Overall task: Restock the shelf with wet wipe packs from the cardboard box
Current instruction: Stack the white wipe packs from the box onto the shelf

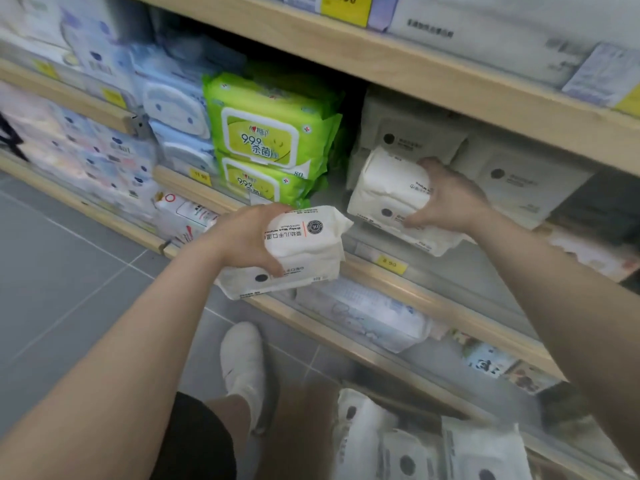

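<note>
My left hand (247, 237) grips two stacked white wet wipe packs (304, 251) in front of the wooden shelf edge (433, 299). My right hand (448, 195) holds another stack of white wipe packs (388, 199) tilted at the shelf's front, just right of the green packs. Behind that stack, more white packs (412, 133) with black dots stand on the shelf. At the bottom of the view the cardboard box (304, 427) holds several white packs (408, 452).
Green wipe packs (266, 140) and blue packs (176, 109) fill the shelf to the left. A yellow price tag (390, 264) sits on the shelf edge. My white shoe (244, 362) stands on grey floor tiles (69, 271). The shelves above and below carry other goods.
</note>
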Motion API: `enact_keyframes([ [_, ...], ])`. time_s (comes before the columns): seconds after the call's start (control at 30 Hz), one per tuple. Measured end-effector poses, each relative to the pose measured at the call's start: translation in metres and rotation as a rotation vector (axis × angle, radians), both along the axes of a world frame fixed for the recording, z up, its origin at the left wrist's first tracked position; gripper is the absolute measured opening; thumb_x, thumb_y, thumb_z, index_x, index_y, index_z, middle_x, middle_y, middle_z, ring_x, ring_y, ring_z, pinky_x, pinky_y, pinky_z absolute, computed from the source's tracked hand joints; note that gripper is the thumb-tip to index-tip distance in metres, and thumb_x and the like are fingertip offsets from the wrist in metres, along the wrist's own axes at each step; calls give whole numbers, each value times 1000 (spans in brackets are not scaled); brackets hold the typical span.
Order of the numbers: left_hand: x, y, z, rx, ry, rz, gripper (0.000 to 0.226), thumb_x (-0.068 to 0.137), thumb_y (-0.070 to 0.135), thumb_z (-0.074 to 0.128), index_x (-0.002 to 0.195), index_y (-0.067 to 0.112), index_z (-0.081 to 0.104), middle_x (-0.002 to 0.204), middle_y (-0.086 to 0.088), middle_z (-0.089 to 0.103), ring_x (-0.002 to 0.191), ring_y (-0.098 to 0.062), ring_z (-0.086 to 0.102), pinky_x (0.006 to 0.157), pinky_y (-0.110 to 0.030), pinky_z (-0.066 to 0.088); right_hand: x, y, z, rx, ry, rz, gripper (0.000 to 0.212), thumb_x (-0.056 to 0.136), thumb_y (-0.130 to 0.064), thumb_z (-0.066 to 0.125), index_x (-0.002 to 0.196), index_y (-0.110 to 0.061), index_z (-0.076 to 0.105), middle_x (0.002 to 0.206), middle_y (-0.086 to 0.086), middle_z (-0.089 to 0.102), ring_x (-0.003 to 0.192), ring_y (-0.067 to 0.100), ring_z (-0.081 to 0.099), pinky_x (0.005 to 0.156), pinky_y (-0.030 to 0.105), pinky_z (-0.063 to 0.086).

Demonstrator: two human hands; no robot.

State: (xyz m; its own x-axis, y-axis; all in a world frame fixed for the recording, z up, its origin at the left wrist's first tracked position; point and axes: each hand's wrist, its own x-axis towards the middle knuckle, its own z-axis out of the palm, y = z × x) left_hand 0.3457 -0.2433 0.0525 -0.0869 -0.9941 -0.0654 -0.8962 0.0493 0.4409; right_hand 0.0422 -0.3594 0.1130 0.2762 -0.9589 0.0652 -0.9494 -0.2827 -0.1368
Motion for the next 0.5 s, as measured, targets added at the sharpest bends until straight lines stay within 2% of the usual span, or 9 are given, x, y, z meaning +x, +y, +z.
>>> enact_keyframes([
  [0.1,1,-3,-4,1,11,17,107,47,42,87,140,36,33,137,4,49,124,-21,46,99,-38,40,12,-23,-23,35,34,23,106,52,-48,83,140,-29,28,136,4,49,117,29,52,91,39,46],
  [0.2,-2,-6,-4,1,25,6,106,46,42,87,138,36,35,133,6,52,120,-20,48,98,-39,42,12,-35,-43,19,36,25,95,61,-48,79,141,-29,32,139,4,48,121,28,49,96,39,43],
  [0.3,-5,-7,-4,17,23,-6,105,47,41,87,138,35,35,132,5,52,120,-20,48,98,-39,42,4,-28,-51,-60,17,43,75,75,-37,72,141,-29,37,148,2,38,134,25,35,111,50,23],
  [0.37,-6,-4,-4,21,20,0,107,47,40,88,140,34,34,135,5,51,122,-20,47,98,-37,41,-6,-14,-57,-98,78,51,71,82,-30,66,144,-34,32,153,3,29,141,25,24,110,62,12],
  [0.43,-8,-1,-2,20,21,4,108,47,40,88,140,34,34,136,4,51,123,-21,47,99,-36,40,-19,-1,-64,-142,105,49,73,84,-26,65,146,-36,28,153,6,26,141,28,20,106,67,17],
  [0.5,-9,1,-2,27,41,1,107,45,41,87,138,35,36,133,5,53,120,-21,49,98,-38,42,-27,4,-72,-191,47,90,73,83,-21,69,145,-32,32,151,11,31,139,34,23,106,65,25],
])
